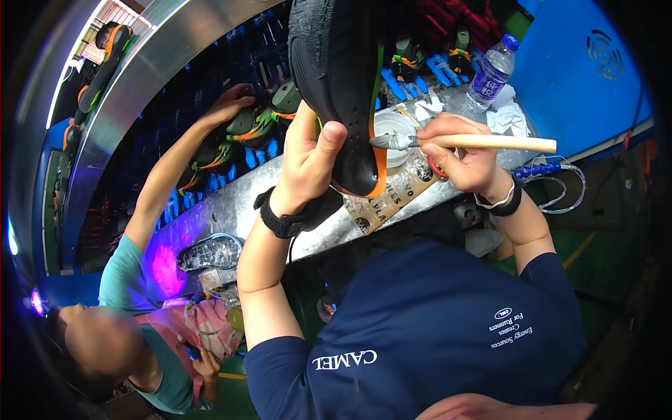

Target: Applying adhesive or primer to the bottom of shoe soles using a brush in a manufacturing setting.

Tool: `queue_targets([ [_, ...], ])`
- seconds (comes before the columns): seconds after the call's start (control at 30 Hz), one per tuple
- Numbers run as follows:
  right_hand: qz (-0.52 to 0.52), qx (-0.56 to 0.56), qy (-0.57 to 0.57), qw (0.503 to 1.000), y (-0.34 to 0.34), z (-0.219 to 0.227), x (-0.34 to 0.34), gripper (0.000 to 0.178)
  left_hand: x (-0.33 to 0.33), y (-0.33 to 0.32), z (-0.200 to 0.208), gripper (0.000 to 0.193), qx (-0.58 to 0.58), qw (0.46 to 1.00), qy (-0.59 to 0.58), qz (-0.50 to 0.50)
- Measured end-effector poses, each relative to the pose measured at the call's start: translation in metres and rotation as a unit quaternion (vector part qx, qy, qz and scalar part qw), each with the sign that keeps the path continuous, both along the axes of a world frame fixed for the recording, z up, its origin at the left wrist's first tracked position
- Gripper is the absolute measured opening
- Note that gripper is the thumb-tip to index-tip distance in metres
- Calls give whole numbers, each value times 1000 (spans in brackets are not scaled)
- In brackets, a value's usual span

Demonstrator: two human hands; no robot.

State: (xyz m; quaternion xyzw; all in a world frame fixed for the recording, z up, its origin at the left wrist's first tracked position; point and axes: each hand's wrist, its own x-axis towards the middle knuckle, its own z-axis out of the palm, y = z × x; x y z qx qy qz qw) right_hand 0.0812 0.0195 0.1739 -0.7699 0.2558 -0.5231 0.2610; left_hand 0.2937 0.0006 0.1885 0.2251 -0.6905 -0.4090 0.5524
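My left hand (306,161) is closed around the lower part of a long black shoe sole (329,73) with an orange and green edge. The sole is held up on end, its thumb side toward me. In my right hand (463,157) is a paintbrush (504,142) with a pale wooden handle, gripped near the bristles. The grey, wet-looking bristle tip is at the sole's right side, near its lower end; whether it touches cannot be told. Behind the brush stands a white bowl (397,155) on the metal bench, partly hidden by my hand and the brush.
A water bottle (490,78) and crumpled white paper (509,120) stand on the metal ledge (238,199). Beyond it, shoes (252,126) sit on blue racks. At left another person's arm (168,157) reaches over them. A blue panel (584,91) rises at right.
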Motion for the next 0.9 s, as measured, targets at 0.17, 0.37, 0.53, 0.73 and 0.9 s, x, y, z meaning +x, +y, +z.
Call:
queue_targets([
  [0.17, 5, 35, 32, 999, 11, -3, -3, 2, 4, -6, 0, 49, -105, 991, -43, 73],
  [0.37, 42, 69, -24, 996, 17, -8, 0, 3, -4, -4, -2, 48, -138, 986, -19, 89],
  [0.53, 65, 124, -49, 989, 23, -4, -1, 5, -1, -6, -2, 51, -165, 982, -65, 68],
  [0.73, 88, 187, -106, 973, 21, -14, -7, 8, -6, -4, -1, 53, -142, 987, -49, 51],
  [0.9, 31, 193, -109, 975, 13, -24, -17, 11, -6, -6, -7, 50, -73, 996, -18, 47],
])
